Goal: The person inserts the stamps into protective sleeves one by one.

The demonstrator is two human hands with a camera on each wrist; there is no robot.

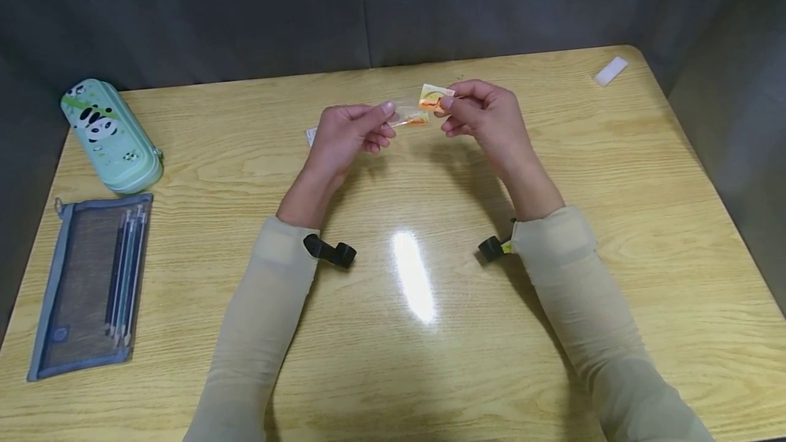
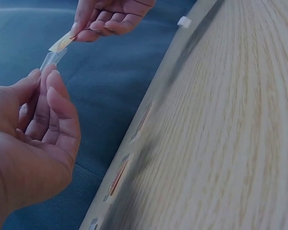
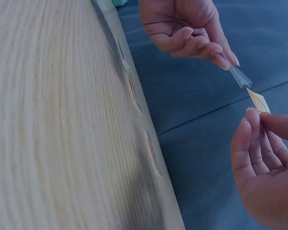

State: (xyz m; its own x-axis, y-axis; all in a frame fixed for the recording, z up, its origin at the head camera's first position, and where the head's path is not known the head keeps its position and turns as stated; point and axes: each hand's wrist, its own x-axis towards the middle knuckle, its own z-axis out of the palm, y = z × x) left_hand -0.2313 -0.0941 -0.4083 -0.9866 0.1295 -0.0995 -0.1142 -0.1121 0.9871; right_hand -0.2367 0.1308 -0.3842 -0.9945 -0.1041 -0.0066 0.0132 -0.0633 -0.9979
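Observation:
My left hand (image 1: 348,134) pinches a small clear plastic sleeve (image 2: 52,57) between thumb and fingers. Facing it, my right hand (image 1: 488,118) holds a small yellow and orange card (image 1: 432,97) by its edge. In the right wrist view the card's corner meets the open end of the sleeve; whether it is inside cannot be made out. Both hands are raised above the far part of the table. Below them, flat orange-printed pieces (image 2: 119,177) lie along the far edge, seen nearly edge-on. A pale piece (image 1: 311,136) shows partly behind my left hand.
On the wooden table (image 1: 393,374), a mint panda pencil case (image 1: 113,138) lies at the far left. Nearer me is a blue mesh pouch (image 1: 82,278) with several pencils inside. A small white block (image 1: 610,71) lies at the back right. Dark fabric (image 1: 245,12) hangs behind the table.

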